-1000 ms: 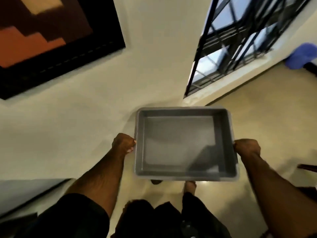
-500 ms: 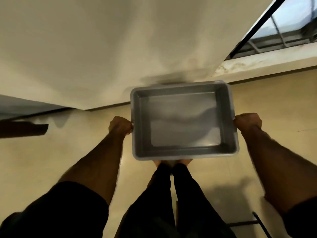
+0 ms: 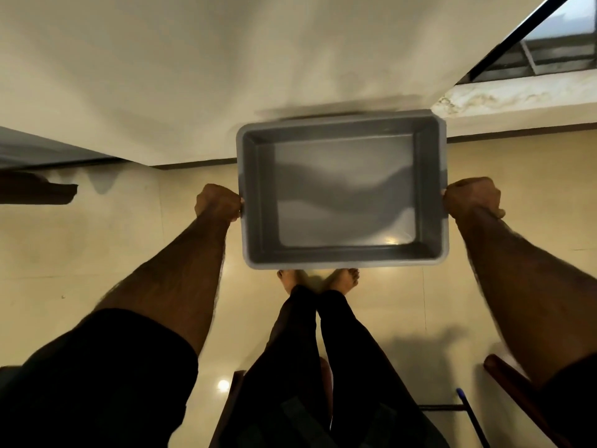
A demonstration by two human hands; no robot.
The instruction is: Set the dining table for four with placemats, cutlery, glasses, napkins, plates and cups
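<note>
We hold the grey tub (image 3: 342,192) level above the tiled floor (image 3: 97,247) and our bare feet (image 3: 318,281), left hand (image 3: 218,203) clamped on its left rim, right hand (image 3: 471,197) clamped on its right rim.

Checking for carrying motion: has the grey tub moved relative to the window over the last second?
Yes. The grey tub has shifted left of the window and now overlaps the skirting line, with both hands gripping its sides.
</note>
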